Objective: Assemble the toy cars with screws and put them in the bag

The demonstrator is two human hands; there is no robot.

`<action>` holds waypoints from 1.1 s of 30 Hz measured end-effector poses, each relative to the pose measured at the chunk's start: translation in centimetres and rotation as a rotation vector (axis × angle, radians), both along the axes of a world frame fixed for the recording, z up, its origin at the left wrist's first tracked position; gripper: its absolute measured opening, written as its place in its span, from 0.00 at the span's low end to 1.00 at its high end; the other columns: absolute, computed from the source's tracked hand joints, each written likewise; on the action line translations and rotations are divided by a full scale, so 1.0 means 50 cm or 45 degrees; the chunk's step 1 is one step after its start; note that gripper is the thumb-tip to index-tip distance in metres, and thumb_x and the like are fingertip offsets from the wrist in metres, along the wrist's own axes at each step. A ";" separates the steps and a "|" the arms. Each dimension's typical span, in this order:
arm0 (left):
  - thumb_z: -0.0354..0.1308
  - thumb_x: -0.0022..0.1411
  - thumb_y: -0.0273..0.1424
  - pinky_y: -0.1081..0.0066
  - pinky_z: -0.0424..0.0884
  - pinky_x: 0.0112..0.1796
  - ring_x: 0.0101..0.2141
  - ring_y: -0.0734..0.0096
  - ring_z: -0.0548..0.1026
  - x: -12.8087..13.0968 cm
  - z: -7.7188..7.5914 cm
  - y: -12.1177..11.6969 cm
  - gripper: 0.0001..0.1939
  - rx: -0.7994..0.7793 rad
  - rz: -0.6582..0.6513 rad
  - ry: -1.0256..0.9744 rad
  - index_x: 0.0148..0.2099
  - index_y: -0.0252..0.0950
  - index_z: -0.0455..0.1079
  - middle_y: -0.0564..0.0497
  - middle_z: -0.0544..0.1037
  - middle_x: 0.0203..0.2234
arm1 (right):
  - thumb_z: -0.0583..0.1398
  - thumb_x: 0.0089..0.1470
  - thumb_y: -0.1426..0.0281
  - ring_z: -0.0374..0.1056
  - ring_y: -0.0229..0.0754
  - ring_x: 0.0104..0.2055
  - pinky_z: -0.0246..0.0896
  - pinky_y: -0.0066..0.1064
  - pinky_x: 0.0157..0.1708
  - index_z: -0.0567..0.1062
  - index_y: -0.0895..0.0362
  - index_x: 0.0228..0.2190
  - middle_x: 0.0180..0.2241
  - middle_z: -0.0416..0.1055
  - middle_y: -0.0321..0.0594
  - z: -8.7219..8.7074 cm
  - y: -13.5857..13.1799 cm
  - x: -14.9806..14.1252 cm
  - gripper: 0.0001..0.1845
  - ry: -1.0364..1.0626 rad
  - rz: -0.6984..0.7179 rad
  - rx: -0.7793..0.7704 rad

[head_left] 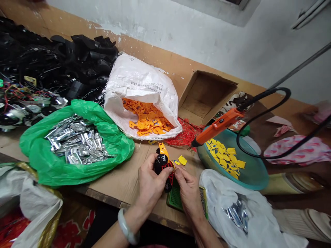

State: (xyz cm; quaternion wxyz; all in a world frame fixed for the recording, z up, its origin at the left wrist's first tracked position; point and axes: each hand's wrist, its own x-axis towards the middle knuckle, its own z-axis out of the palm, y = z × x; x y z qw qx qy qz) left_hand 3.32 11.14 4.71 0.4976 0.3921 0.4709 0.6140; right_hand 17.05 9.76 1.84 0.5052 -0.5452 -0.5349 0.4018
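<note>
My left hand (152, 177) is wrapped round a small toy car (163, 151) with an orange top, black wheels and red frame parts. At the car's right side, my right hand (187, 182) is closed in a pinch on what looks like a small yellow piece (173, 165); the fingertips partly hide it. Just behind that hand, a loose yellow piece (182, 159) lies on the cardboard-covered table (121, 184). Below the car sits a green tray (176, 198), partly covered by my right hand.
An orange electric screwdriver (219, 126) hangs over a teal basin (261, 172) of yellow pieces. A green bag (88, 177) and a white bag (214, 182) hold silvery parts. Orange parts (152, 120) fill a white sack (139, 75). An open cardboard box (204, 96) and black parts (64, 62) stand behind.
</note>
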 end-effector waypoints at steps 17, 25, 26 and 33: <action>0.72 0.47 0.30 0.67 0.73 0.37 0.32 0.63 0.77 -0.002 -0.009 0.002 0.14 -0.036 0.035 -0.107 0.36 0.37 0.75 0.50 0.81 0.30 | 0.61 0.62 0.55 0.74 0.51 0.49 0.71 0.45 0.52 0.82 0.49 0.50 0.45 0.80 0.46 0.008 -0.003 -0.028 0.19 -0.046 -0.005 0.105; 0.76 0.45 0.34 0.68 0.74 0.43 0.38 0.66 0.79 -0.027 -0.053 -0.021 0.25 -0.230 -0.032 -0.513 0.44 0.35 0.73 0.48 0.83 0.38 | 0.61 0.63 0.68 0.72 0.45 0.48 0.71 0.35 0.52 0.81 0.51 0.51 0.43 0.74 0.44 -0.014 -0.033 -0.064 0.16 -0.128 -0.023 0.244; 0.76 0.45 0.34 0.68 0.74 0.44 0.39 0.67 0.79 -0.029 -0.056 -0.027 0.25 -0.249 -0.031 -0.556 0.45 0.35 0.72 0.48 0.83 0.38 | 0.62 0.62 0.69 0.72 0.45 0.48 0.71 0.34 0.52 0.81 0.51 0.50 0.43 0.74 0.44 -0.015 -0.036 -0.069 0.16 -0.118 -0.015 0.250; 0.77 0.41 0.28 0.70 0.75 0.41 0.35 0.70 0.80 -0.028 -0.048 -0.053 0.28 -0.305 0.028 -0.571 0.45 0.36 0.70 0.52 0.82 0.35 | 0.61 0.61 0.74 0.73 0.44 0.43 0.73 0.34 0.46 0.82 0.52 0.48 0.40 0.73 0.43 -0.010 -0.060 -0.095 0.16 -0.191 0.015 0.305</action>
